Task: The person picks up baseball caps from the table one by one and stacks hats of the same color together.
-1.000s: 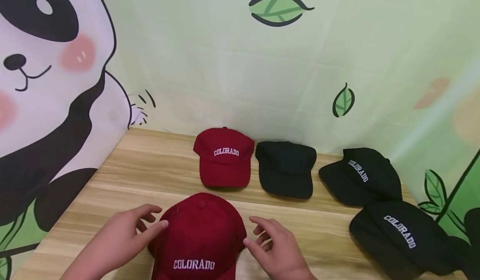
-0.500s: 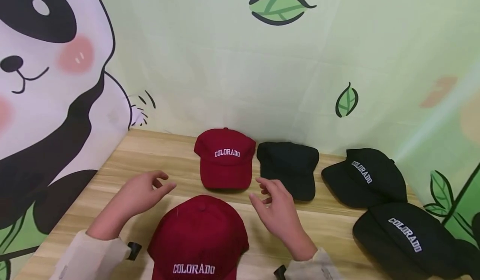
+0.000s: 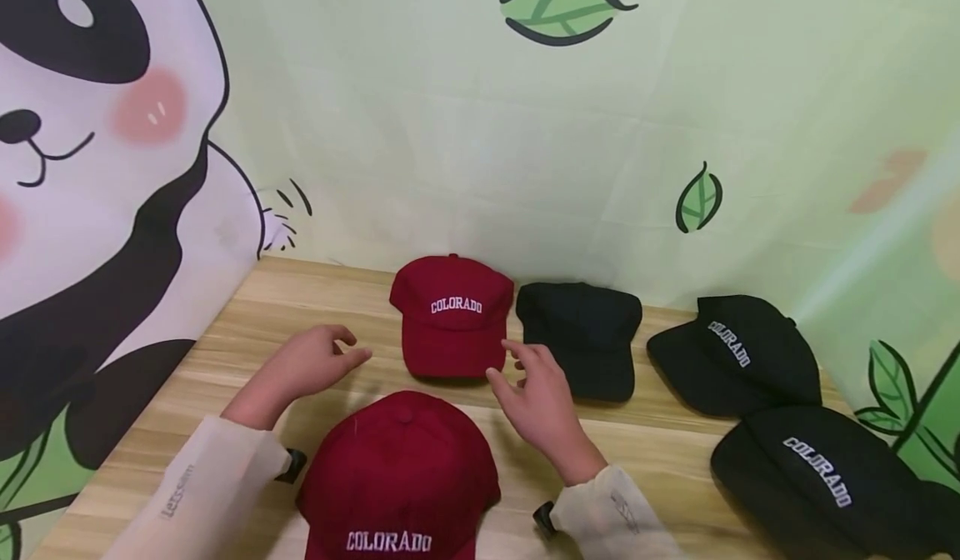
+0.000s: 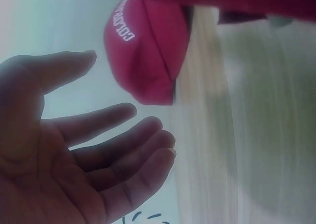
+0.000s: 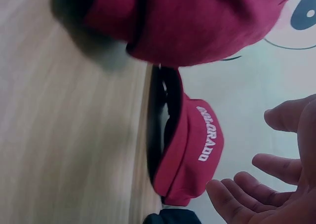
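Observation:
A red baseball cap (image 3: 453,318) lettered COLORADO sits at the back of the table, brim toward me. To its left, my left hand (image 3: 303,367) hovers with fingers loosely bent and nothing in them. My right hand (image 3: 538,402) is at the cap's front right, its fingertips overlapping the brim edge in the head view; in the right wrist view the fingers (image 5: 247,189) look apart from the cap. Nearer to me stands a second red cap (image 3: 401,460), also lettered COLORADO, between my forearms. The lower end of its brim is cut off by the frame.
Right of the back red cap lies a black cap (image 3: 581,339) with no lettering visible. Two more black caps, one behind (image 3: 750,352) and one in front (image 3: 825,477), overlap at the right. A printed panda-and-leaf cloth (image 3: 420,127) hangs behind the wooden table (image 3: 300,293).
Both hands have moved away from the front red cap, forward toward the back red cap, and then slightly closer together. The sleeves have come into view. The caps stay in place.

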Demonstrator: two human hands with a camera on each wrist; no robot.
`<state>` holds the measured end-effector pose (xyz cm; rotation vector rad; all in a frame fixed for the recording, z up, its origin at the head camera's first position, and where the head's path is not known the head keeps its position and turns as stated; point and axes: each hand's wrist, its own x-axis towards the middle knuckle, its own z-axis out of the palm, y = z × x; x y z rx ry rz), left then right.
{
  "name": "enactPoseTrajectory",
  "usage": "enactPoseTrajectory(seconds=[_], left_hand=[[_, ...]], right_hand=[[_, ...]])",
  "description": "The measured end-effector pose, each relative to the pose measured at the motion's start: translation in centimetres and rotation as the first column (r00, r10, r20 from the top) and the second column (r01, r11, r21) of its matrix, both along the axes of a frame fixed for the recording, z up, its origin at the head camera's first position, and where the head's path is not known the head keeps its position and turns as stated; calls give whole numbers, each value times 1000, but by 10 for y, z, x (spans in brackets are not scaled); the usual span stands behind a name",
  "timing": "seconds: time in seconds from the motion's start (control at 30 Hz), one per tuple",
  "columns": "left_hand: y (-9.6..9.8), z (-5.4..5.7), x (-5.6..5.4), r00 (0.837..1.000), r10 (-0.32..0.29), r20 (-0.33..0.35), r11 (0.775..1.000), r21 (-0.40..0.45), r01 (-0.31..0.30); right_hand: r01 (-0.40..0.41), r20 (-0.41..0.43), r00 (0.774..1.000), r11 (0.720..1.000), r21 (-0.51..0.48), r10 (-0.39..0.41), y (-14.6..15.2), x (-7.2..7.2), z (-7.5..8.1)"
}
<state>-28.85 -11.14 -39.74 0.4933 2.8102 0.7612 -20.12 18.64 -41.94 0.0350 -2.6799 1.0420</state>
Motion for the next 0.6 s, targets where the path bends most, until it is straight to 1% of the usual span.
enactPoseTrajectory(seconds=[0.2, 0.3, 0.43, 0.6], left_hand=[[11, -12, -18, 999, -44, -14, 999, -26, 43], [17, -17, -24, 999, -48, 4, 998, -37, 48], [24, -19, -29, 998, -52, 35, 997, -57, 54], [29, -20, -36, 998, -56, 34, 995, -78, 59]], right_hand=[[7, 43, 999, 1000, 15, -7, 4, -14, -7], [6, 82, 997, 1000, 10, -7, 5, -21, -10], [-3, 118, 993, 1000, 16, 1, 5, -28, -13], [-15, 126, 992, 1000, 20, 13, 3, -37, -15]])
